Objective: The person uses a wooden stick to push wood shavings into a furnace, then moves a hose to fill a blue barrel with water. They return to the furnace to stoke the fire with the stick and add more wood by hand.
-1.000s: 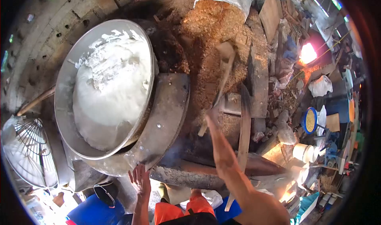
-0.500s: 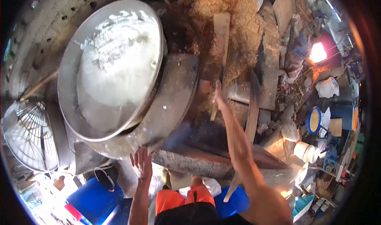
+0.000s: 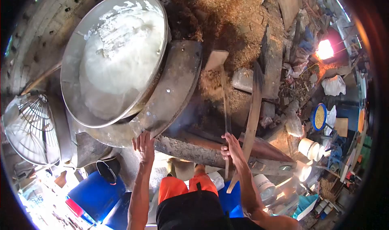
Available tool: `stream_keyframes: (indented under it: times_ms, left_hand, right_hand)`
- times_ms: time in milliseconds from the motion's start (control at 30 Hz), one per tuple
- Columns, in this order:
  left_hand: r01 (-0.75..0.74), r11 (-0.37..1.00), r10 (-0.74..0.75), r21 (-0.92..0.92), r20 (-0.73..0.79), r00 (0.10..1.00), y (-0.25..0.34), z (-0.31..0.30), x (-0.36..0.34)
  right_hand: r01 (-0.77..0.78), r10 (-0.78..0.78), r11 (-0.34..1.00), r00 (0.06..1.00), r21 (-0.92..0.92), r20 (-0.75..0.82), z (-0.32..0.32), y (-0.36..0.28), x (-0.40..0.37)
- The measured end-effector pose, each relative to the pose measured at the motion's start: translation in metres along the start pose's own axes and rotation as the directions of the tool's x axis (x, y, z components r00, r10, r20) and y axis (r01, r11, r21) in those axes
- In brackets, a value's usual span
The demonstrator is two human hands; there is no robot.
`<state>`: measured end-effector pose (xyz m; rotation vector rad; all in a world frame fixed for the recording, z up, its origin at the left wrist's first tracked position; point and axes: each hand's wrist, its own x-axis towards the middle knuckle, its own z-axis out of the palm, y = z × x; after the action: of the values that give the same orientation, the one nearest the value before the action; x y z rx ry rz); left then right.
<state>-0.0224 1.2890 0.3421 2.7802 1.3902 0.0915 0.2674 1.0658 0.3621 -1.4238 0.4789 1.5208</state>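
My right hand (image 3: 231,147) is closed around the long handle of a wooden scraper (image 3: 225,94). Its flat board head lies at the near edge of a heap of brown husk-like or sawdust-like material (image 3: 231,17). My left hand (image 3: 144,147) has its fingers stretched out at the front edge of the grey stove surround (image 3: 178,82). Above that surround sits a wide metal pan (image 3: 71,88), tilted in view, with a white foamy mass (image 3: 117,63) inside. A second, dark-ended wooden plank (image 3: 254,120) stands just right of the scraper.
A pale block (image 3: 243,80) sits beside the heap. Low in front of me runs a rough ledge (image 3: 190,151). At left are a ribbed round cover (image 3: 30,128), a blue container (image 3: 97,197) and a dark bucket (image 3: 107,172). White buckets (image 3: 310,149) stand at right.
My right hand has drawn back toward me along with the scraper, whose head has turned and come nearer, dragging some loose material. My left hand stays at the stove edge.
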Motion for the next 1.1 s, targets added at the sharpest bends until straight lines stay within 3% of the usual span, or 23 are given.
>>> stream_keyframes:
  times_ms: [67, 133, 200, 300, 367, 400, 467, 533, 567, 600, 633, 700, 733, 800, 833, 867, 933, 1000, 1033, 1100]
  left_hand:
    - [0.006, 1.0, -0.005, 0.018, -0.027, 1.0, 0.001, 0.003, 0.0]
    - [0.005, 1.0, -0.004, 0.017, -0.024, 1.0, 0.001, 0.004, -0.001]
    - [0.006, 1.0, -0.005, 0.028, -0.026, 1.0, -0.002, 0.008, -0.004]
    - [0.008, 1.0, -0.008, 0.028, -0.003, 1.0, -0.008, 0.014, -0.007]
    - [0.0, 1.0, -0.001, 0.021, 0.011, 1.0, -0.008, 0.013, -0.007]
    - [0.003, 1.0, -0.003, 0.024, 0.011, 1.0, -0.007, 0.014, -0.006]
    - [0.011, 0.999, -0.012, 0.032, 0.005, 1.0, -0.007, 0.015, -0.007]
    - [0.01, 0.999, -0.011, 0.03, 0.007, 1.0, -0.007, 0.014, -0.008]
    - [0.0, 1.0, 0.0, 0.028, 0.008, 1.0, -0.007, 0.013, -0.008]
    - [-0.001, 0.999, 0.001, 0.033, 0.011, 1.0, -0.007, 0.013, -0.007]
    - [-0.002, 1.0, 0.002, 0.023, 0.002, 1.0, -0.006, 0.012, -0.006]
    - [-0.001, 1.0, 0.001, 0.011, -0.006, 1.0, -0.005, 0.011, -0.006]
    - [-0.006, 1.0, 0.006, 0.014, 0.008, 1.0, -0.005, 0.01, -0.005]
    - [-0.014, 1.0, 0.014, 0.018, 0.022, 1.0, -0.004, 0.007, -0.005]
    - [-0.024, 0.999, 0.024, 0.025, 0.028, 0.999, -0.003, 0.005, -0.004]
    - [-0.034, 0.999, 0.033, 0.033, 0.032, 0.999, -0.003, 0.006, -0.002]
    - [-0.047, 0.998, 0.045, 0.048, 0.031, 0.998, -0.004, 0.007, -0.003]
    - [-0.048, 0.996, 0.041, 0.076, 0.099, 0.994, -0.001, 0.003, 0.001]
    - [-0.04, 0.995, 0.03, 0.095, 0.107, 0.994, 0.001, 0.002, 0.003]
    - [-0.032, 0.992, 0.018, 0.119, 0.119, 0.993, 0.007, 0.0, 0.004]
  right_hand:
    - [0.024, -0.026, 0.998, 0.999, -0.061, -0.027, 0.003, -0.003, -0.003]
    - [0.181, -0.189, 0.979, 0.977, -0.091, -0.099, 0.018, -0.024, 0.018]
    - [0.322, -0.333, 0.94, 0.936, -0.11, -0.111, 0.029, -0.051, 0.056]
    - [0.38, -0.4, 0.913, 0.906, -0.147, -0.137, 0.011, -0.063, 0.136]
    - [0.473, -0.573, 0.78, 0.804, -0.41, -0.162, 0.005, -0.062, 0.154]
    - [0.473, -0.572, 0.78, 0.805, -0.41, -0.158, 0.002, -0.056, 0.16]
    - [0.489, -0.731, 0.54, 0.675, -0.685, -0.094, -0.007, -0.031, 0.168]
    - [0.511, -0.617, 0.737, 0.776, -0.443, -0.131, -0.015, -0.004, 0.176]
    - [0.522, -0.827, 0.443, 0.552, -0.728, -0.107, -0.017, 0.012, 0.182]
    - [0.39, -0.953, 0.109, 0.303, -0.914, 0.016, -0.02, 0.029, 0.188]
    - [0.392, -0.952, 0.112, 0.304, -0.913, 0.013, -0.021, 0.043, 0.187]
    - [0.333, -0.699, 0.465, 0.707, -0.82, -0.109, -0.024, 0.063, 0.185]
    - [0.335, -0.7, 0.463, 0.706, -0.821, -0.108, -0.025, 0.066, 0.187]
    - [0.328, -0.876, 0.185, 0.482, -0.926, -0.004, -0.024, 0.069, 0.194]
    - [0.119, -0.931, -0.001, 0.363, -0.993, 0.044, -0.009, 0.047, 0.172]
    - [0.124, -0.933, 0.002, 0.356, -0.992, 0.043, 0.003, 0.021, 0.166]
    - [0.278, -0.85, -0.319, 0.338, -0.906, 0.403, 0.021, -0.024, 0.177]
    - [0.307, -0.777, -0.365, 0.42, -0.879, 0.469, 0.038, -0.056, 0.236]
    - [0.314, -0.782, -0.359, 0.414, -0.879, 0.466, 0.037, -0.065, 0.289]
    - [0.02, -0.722, -0.632, 0.348, -0.775, 0.598, 0.027, -0.07, 0.394]
